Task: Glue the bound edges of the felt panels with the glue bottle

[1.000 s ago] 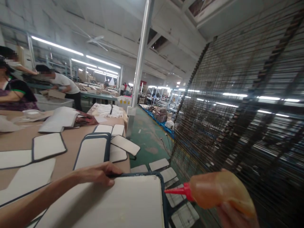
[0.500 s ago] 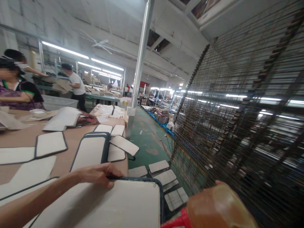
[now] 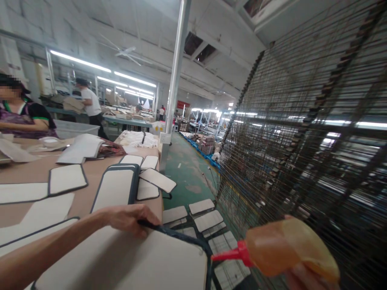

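Observation:
My left hand (image 3: 133, 219) grips the top edge of a large white panel (image 3: 157, 257) with a dark border, fingers over the rim. At the lower right my right hand (image 3: 299, 276), partly hidden, is wrapped round a squeeze bottle (image 3: 278, 245) of amber liquid. The bottle lies tilted sideways, its red nozzle (image 3: 228, 254) pointing left at the panel's right border. Whether the tip touches the border cannot be told. Beyond my left hand, a stack of dark-edged white panels (image 3: 115, 185) rests on the brown table (image 3: 90, 161).
More panels (image 3: 67, 179) lie about the table, and others (image 3: 208, 220) stand low beside its right edge. A tall wire rack (image 3: 272, 141) fills the right side. A metal post (image 3: 175, 72) rises at the table's far corner. A person (image 3: 24, 112) sits at the left; another (image 3: 90, 104) stands farther back.
The bottle has risen into fuller view, with its nozzle now beside the panel's right border. The held panel's right side has tilted downward. My left hand keeps its grip.

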The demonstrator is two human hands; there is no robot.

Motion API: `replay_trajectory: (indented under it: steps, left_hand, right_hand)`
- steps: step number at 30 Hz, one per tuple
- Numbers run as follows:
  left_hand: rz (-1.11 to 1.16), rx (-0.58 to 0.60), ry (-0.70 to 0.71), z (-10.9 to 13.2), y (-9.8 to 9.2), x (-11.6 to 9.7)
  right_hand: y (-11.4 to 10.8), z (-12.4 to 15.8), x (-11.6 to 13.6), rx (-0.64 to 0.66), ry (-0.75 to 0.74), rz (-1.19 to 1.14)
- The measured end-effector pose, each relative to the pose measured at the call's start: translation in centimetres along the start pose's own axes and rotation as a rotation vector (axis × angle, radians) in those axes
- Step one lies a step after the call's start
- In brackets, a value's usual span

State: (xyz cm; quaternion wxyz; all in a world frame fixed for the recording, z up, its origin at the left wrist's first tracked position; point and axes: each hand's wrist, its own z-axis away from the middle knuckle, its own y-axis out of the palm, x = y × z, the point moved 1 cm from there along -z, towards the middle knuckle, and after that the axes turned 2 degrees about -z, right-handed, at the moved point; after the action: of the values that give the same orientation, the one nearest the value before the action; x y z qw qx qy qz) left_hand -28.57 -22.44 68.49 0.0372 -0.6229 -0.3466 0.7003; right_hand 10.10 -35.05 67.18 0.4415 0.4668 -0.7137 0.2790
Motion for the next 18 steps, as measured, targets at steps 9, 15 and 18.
replay_trajectory:
  steps: [9,15,18]
  left_hand:
    - [0.064,0.171,-0.111,-0.3,0.4,-1.4]
    - [0.119,0.114,-0.147,0.1,0.5,-1.4]
    - [0.178,0.079,-0.175,0.0,0.5,-0.7]
  right_hand:
    - [1.8,-0.4,2.9,0.051,-0.174,0.02]
    - [1.8,-1.3,3.6,0.114,-0.094,0.025]
    - [1.0,0.1,2.0,0.11,-0.035,-0.005]
